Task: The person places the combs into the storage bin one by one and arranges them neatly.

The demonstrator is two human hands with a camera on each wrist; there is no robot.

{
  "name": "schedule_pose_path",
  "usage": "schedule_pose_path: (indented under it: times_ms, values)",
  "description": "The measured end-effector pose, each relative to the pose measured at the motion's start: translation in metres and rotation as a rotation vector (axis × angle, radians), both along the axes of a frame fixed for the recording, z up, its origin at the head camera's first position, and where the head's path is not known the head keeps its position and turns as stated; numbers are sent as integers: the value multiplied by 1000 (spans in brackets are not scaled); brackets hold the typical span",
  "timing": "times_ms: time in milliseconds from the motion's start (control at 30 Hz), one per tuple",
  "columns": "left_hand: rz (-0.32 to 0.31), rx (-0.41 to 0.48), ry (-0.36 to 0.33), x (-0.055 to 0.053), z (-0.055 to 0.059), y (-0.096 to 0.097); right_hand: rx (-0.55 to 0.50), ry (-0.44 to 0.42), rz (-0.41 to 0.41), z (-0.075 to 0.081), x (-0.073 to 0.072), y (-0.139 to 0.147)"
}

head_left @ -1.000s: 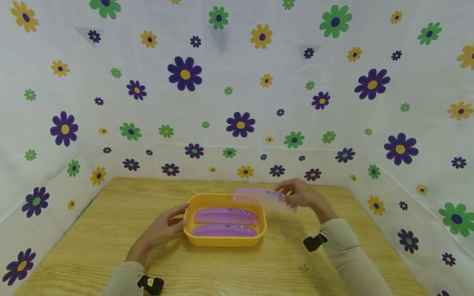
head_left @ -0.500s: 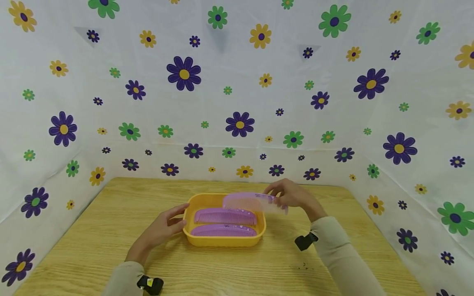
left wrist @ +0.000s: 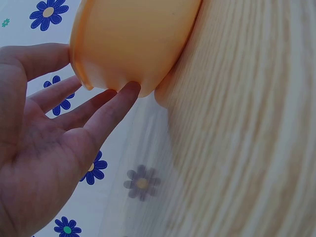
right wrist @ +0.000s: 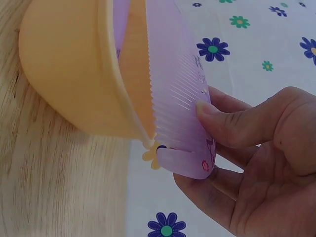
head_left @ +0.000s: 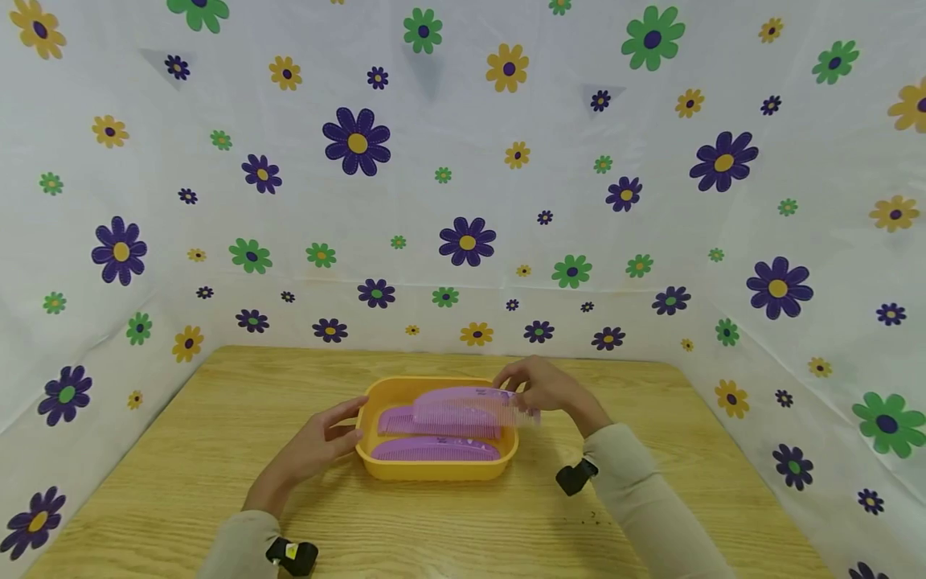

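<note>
A yellow plastic tub (head_left: 434, 472) stands on the table. Inside it lie two purple combs, the front comb (head_left: 434, 450) and the rear comb (head_left: 398, 423), one behind the other. My right hand (head_left: 553, 388) pinches one end of another purple comb (head_left: 452, 400) between thumb and fingers. That comb hangs tilted over the tub's back right, teeth downward, partly covering the rear comb. In the right wrist view, its near end (right wrist: 182, 165) juts past the rim. My left hand (left wrist: 54, 133) touches the tub's left end from outside with fairly straight fingers, thumb and fingers spread.
The wooden table (head_left: 405, 531) extends around the tub. White cloth walls (head_left: 405, 193) with flower prints enclose the back and both sides. Small dark specks (head_left: 592, 519) lie on the table at the right front. A black wrist device (head_left: 576, 477) is on each sleeve.
My right hand has moved left and slightly down, carrying the comb from beyond the tub's right rim to over its inside. My left hand has stayed at the tub's left end.
</note>
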State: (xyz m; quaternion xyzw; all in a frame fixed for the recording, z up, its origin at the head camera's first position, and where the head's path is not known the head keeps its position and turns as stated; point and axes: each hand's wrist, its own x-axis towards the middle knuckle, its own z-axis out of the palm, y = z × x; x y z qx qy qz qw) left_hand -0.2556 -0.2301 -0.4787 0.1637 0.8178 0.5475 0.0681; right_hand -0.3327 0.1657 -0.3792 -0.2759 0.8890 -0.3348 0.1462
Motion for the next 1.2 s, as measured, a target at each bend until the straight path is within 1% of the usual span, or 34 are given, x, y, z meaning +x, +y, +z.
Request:
schedule_pose_path:
  times_ms: [100,267,367,500,633,933,1200]
  values:
    - [-2,7,-2,0,0,0,-3,13,-1,-3,1,-6]
    - [-9,11,7,0,0,-1,-6,27,41,-7,2,-15]
    - [-8,12,9,0,-1,-1,4,23,55,-7,3,-19]
    - [-1,9,3,-1,-1,-1,27,39,63,-9,5,-22]
    - [-5,14,5,-1,-1,-1,45,54,63,-11,6,-26]
    - [-8,15,6,0,-1,-2,49,35,65,-15,9,-39]
    - [-12,-3,31,-1,-1,-1,64,39,65,-22,13,-45]
